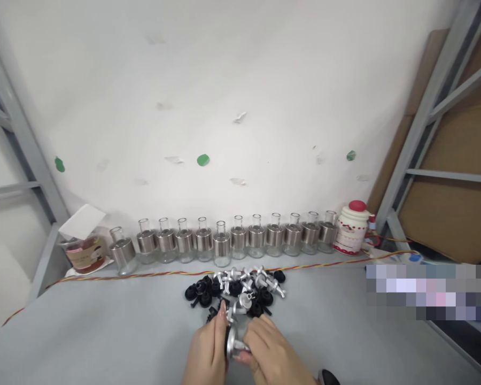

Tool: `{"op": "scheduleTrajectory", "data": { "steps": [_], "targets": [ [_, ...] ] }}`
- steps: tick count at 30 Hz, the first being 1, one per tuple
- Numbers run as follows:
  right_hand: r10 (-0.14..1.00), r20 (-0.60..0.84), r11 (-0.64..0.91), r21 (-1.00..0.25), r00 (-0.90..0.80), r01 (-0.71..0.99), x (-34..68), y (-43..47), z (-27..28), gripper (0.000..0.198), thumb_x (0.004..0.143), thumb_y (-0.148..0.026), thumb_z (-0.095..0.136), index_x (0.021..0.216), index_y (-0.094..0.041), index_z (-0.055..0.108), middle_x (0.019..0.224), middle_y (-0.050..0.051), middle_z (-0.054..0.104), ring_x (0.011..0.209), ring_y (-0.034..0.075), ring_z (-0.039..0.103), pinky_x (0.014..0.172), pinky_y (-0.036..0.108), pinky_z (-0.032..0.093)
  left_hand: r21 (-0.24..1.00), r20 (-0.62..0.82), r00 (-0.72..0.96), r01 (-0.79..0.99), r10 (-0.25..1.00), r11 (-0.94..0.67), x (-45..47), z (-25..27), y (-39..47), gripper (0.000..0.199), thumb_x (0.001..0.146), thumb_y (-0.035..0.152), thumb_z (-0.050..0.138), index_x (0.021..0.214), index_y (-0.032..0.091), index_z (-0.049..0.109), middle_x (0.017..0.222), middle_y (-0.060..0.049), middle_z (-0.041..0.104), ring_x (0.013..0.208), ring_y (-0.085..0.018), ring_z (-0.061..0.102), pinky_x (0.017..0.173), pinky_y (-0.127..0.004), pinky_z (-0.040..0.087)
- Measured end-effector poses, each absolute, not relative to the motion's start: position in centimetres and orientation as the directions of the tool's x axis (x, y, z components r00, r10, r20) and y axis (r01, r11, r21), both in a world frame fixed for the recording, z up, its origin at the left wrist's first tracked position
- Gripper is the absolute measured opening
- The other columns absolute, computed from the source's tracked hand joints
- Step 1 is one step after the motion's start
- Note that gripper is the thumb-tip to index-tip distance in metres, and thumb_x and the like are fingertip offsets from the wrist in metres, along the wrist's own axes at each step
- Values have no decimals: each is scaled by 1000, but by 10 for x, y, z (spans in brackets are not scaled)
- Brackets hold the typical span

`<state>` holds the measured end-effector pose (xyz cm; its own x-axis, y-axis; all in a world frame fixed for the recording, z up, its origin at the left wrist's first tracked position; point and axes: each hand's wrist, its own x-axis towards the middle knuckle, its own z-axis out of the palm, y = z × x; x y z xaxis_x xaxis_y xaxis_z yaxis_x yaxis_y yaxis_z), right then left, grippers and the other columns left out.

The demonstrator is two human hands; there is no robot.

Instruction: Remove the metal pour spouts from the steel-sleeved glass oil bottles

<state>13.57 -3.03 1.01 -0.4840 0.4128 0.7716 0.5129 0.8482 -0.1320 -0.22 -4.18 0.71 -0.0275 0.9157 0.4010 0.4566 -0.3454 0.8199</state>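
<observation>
Close to me at the bottom of the view, both hands work on one bottle pourer (232, 342), a silver spout with a black round base. My left hand (207, 345) is closed around the black base side. The fingers of my right hand (272, 350) pinch the silver spout end. Just beyond the hands lies a loose pile of black stoppers (206, 298) and silver spout pieces (245, 301), some overlapping. Parts of the pile nearest me are hidden behind my fingers.
Glass bottles (221, 243) with metal bands stand in a row along the white wall. A twisted red-yellow cord (160, 275) runs before them. A cup (86, 256) stands left, a white jar with a red top (350, 230) right. A dark round object (327, 377) sits near my right wrist.
</observation>
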Motion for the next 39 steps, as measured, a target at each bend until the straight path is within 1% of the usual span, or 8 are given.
{"op": "scheduleTrajectory", "data": {
  "steps": [4, 10, 15, 19, 23, 27, 32, 39],
  "targets": [
    [429, 770, 850, -169, -472, 498, 137, -32, 10, 39, 91, -35, 11, 66, -20, 37, 57, 1, 47, 54, 14, 43, 54, 26, 36, 772, 456, 14, 490, 890, -404, -3, 1, -41, 53, 85, 48, 21, 98, 14, 59, 60, -5, 62, 52, -16, 53, 54, -24, 42],
    [582, 660, 810, -413, -476, 417, 139, -34, 18, 38, 90, -39, 15, 72, -19, 41, 65, 2, 51, 60, 15, 45, 59, 27, 37, 740, 478, 23, 528, 878, -417, -5, 10, -39, 45, 88, 38, 20, 74, 18, 58, 48, 0, 54, 44, -13, 50, 47, -21, 39],
    [864, 237, 380, -886, -444, 266, 136, -36, 24, 40, 88, -47, 24, 60, -20, 35, 51, -3, 40, 47, 10, 38, 47, 21, 32, 439, 682, 166, 687, 712, -580, -12, 18, -35, 39, 89, 23, 20, 64, 18, 50, 42, 3, 47, 39, -11, 49, 44, -20, 38],
    [906, 93, 162, -977, -413, 136, 132, -36, 24, 44, 83, -55, 26, 58, -20, 35, 46, -6, 34, 42, 8, 33, 43, 20, 28, 275, 765, 245, 712, 596, -646, -17, 15, -32, 32, 87, 18, 22, 73, 17, 51, 45, 2, 50, 40, -12, 50, 44, -20, 38],
    [904, 121, 214, -958, -410, 189, 134, -37, 24, 44, 84, -54, 26, 59, -20, 35, 49, -5, 37, 46, 9, 36, 46, 21, 30, 524, 624, 136, 658, 770, -541, -14, 14, -32, 40, 88, 28, 21, 61, 19, 48, 44, 2, 48, 39, -12, 48, 43, -21, 36],
    [882, 274, 411, -845, -384, 343, 142, -34, 24, 39, 87, -47, 24, 61, -20, 35, 57, -2, 42, 55, 11, 41, 53, 22, 34, 920, 173, -84, 370, 981, -131, -8, 22, -33, 50, 84, 50, 20, 49, 20, 40, 33, 6, 34, 32, -10, 37, 39, -20, 31],
    [864, 316, 470, -786, -393, 401, 145, -31, 24, 38, 89, -41, 22, 61, -20, 36, 58, -1, 45, 59, 13, 44, 56, 23, 35, 977, 34, -125, 215, 992, -6, -4, 30, -34, 52, 77, 61, 25, 48, 20, 37, 31, 6, 33, 32, -9, 34, 36, -19, 27],
    [814, 405, 569, -698, -416, 434, 141, -34, 24, 37, 90, -39, 23, 61, -20, 36, 58, 0, 47, 62, 14, 46, 56, 22, 36, 939, 173, -17, 305, 985, -160, -3, 23, -39, 45, 82, 53, 27, 57, 19, 44, 37, 6, 37, 34, -10, 37, 34, -19, 27]
  ]
}}
